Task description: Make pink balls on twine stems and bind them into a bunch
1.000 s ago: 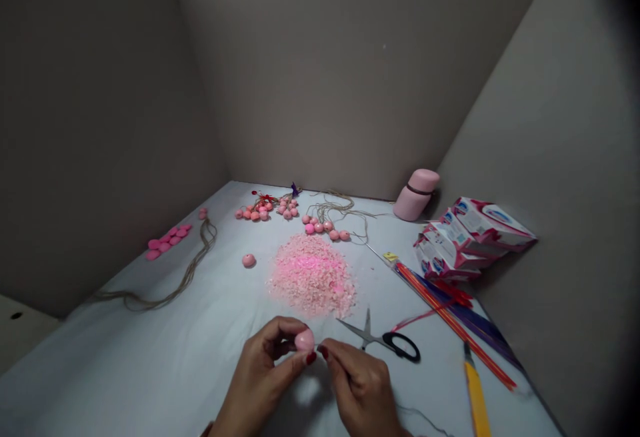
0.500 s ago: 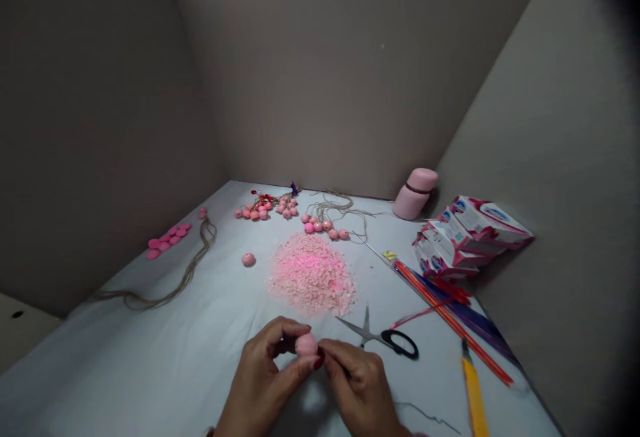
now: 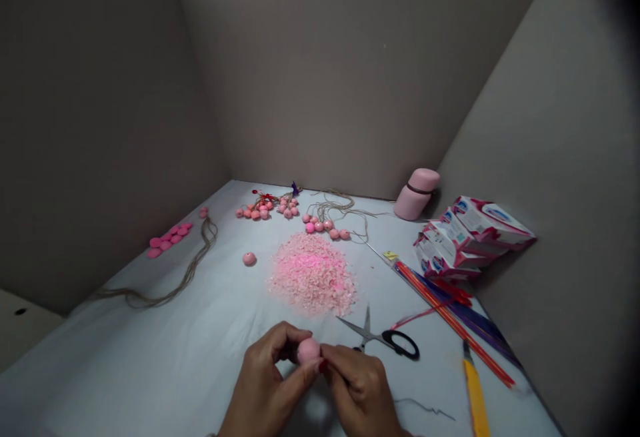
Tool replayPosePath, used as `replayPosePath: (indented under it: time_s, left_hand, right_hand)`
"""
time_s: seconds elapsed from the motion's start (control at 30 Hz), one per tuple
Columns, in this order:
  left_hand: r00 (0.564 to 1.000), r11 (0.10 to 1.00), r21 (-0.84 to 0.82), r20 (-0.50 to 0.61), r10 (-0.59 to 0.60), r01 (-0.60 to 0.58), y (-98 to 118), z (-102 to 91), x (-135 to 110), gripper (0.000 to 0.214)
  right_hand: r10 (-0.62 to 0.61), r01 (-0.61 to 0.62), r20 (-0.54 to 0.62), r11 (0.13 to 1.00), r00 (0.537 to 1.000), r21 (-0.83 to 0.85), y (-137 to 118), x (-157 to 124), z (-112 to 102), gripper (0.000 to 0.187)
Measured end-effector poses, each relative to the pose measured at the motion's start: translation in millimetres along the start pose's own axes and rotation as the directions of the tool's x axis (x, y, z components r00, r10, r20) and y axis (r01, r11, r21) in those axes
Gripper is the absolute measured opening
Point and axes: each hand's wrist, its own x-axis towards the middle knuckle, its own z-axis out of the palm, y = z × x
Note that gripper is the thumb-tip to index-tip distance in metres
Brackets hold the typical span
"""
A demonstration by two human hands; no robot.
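A round pink bead (image 3: pixel 309 350) is pinched between the thumb and fingers of my left hand (image 3: pixel 273 377), low over the white-covered table. My right hand (image 3: pixel 363 384) is closed against the bead's right side, and whatever lies between its fingertips is hidden. A thin dark wire or thread (image 3: pixel 425 407) lies on the table just right of that hand. Behind the hands is a heap of pink shavings (image 3: pixel 313 274). Open scissors (image 3: pixel 370 336) with black handles rest beyond my right hand. A loose pink bead (image 3: pixel 249 259) sits left of the heap.
A yellow cutter (image 3: pixel 475 390), coloured sticks (image 3: pixel 455 320), pink-and-white boxes (image 3: pixel 465 237) and a pink flask (image 3: pixel 416 194) line the right. Bunched beads (image 3: pixel 255 212) and strung beads (image 3: pixel 327 226) lie at the back. Pink discs (image 3: pixel 167 240) and twine (image 3: pixel 187 274) are left. Walls rise behind and beside.
Both hands keep their grip and have shifted very slightly. The bead seems a little turned, and the whole view has moved by a few pixels. Nothing else has visibly moved.
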Motion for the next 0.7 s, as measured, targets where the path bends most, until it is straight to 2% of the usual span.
replayPosePath:
  time_s: [0.1, 0.17, 0.2, 0.3, 0.37, 0.4, 0.47, 0.57, 0.63, 0.67, 0.7]
  left_hand:
    - [1.0, 0.994, 0.107, 0.009, -0.024, 0.023, -4.6, 0.0, -0.8, 0.023]
    - [0.999, 0.992, 0.129, 0.03, -0.011, 0.007, -8.4, -3.4, -1.0, 0.02]
    - [0.998, 0.993, 0.115, 0.057, 0.024, -0.031, -10.0, -6.0, -0.9, 0.019]
    - [0.96, 0.973, 0.059, 0.19, 0.208, -0.222, -10.3, -14.3, 0.7, 0.04]
    - [0.93, 0.953, 0.073, 0.255, 0.266, -0.293, -7.1, -16.7, 2.3, 0.029]
    - [0.928, 0.95, 0.098, 0.265, 0.262, -0.296, -5.3, -16.4, 3.0, 0.02]
    - [0.952, 0.957, 0.158, 0.228, 0.205, -0.244, -3.6, -13.8, 3.6, 0.014]
    - [0.988, 0.976, 0.2, 0.14, 0.062, -0.09, -7.5, -10.5, 2.6, 0.027]
    - [0.995, 0.988, 0.156, 0.097, 0.005, -0.02, -12.0, -11.5, 1.2, 0.025]
    - [0.995, 0.992, 0.121, 0.096, 0.018, -0.03, -13.6, -12.6, 0.6, 0.017]
    - [0.992, 0.993, 0.089, 0.112, 0.063, -0.073, -14.6, -13.8, 0.0, 0.019]
  right_hand:
    - [-0.008, 0.008, 0.025, 1.0, 1.0, -0.016, -0.6, -0.5, 2.0, 0.03]
    - [0.037, -0.037, 0.022, 0.999, 0.999, 0.024, -1.5, 1.5, 2.0, 0.029]
    - [0.068, -0.069, 0.023, 0.996, 0.997, 0.06, -2.0, 2.8, 1.5, 0.028]
    - [0.129, -0.134, 0.048, 0.982, 0.99, 0.133, -2.6, 5.8, -0.1, 0.027]
    - [0.114, -0.119, 0.062, 0.988, 0.992, 0.1, -1.1, 5.1, 0.1, 0.029]
    - [0.086, -0.09, 0.06, 0.994, 0.994, 0.06, 0.3, 4.0, 0.7, 0.029]
    - [-0.002, 0.003, 0.03, 0.998, 1.0, -0.055, 3.7, 1.2, 2.8, 0.028]
    - [-0.152, 0.14, -0.038, 0.966, 0.988, -0.215, 7.5, -1.7, 5.6, 0.027]
    - [-0.169, 0.15, -0.059, 0.96, 0.984, -0.238, 8.0, -1.9, 6.1, 0.028]
    - [-0.15, 0.133, -0.062, 0.965, 0.987, -0.227, 7.8, -1.8, 6.0, 0.028]
    - [-0.13, 0.115, -0.059, 0.97, 0.99, -0.213, 7.4, -1.7, 5.9, 0.028]
